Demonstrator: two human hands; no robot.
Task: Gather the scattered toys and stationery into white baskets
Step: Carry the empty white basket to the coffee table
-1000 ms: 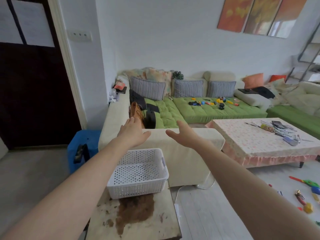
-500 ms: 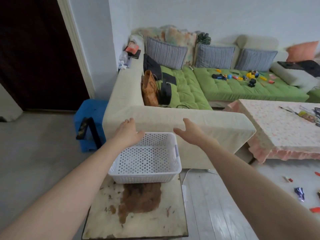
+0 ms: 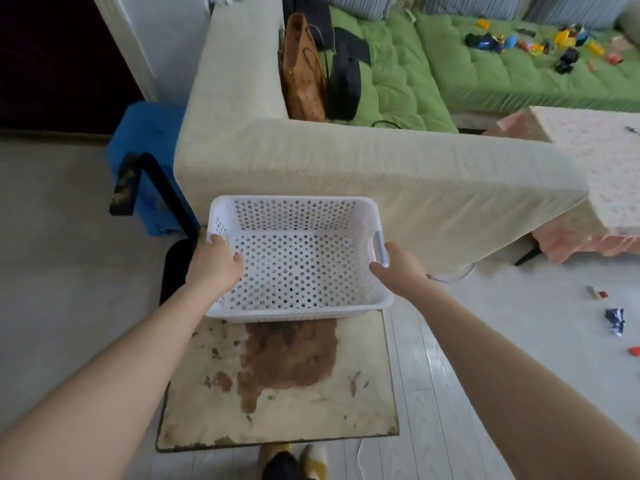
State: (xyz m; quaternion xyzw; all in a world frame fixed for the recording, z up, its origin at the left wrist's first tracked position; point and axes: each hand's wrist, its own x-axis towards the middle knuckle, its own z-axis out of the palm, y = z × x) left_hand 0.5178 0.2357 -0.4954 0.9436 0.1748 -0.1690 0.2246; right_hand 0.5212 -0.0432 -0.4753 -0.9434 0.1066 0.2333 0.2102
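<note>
An empty white perforated basket rests on the far end of a small stained table. My left hand grips the basket's left rim, thumb inside. On the opposite rim, my right hand holds on just below the side handle. Several colourful toys lie scattered on the green sofa cushion at the top right. A few small toys lie on the floor at the right.
A cream sofa arm stands right behind the basket. A brown bag and black bag lean on the sofa. A blue box sits left of it. A pink-clothed table is at right.
My view has tilted down and closer. Both hands dropped from above the sofa arm onto the basket's two sides and closed on its rims.
</note>
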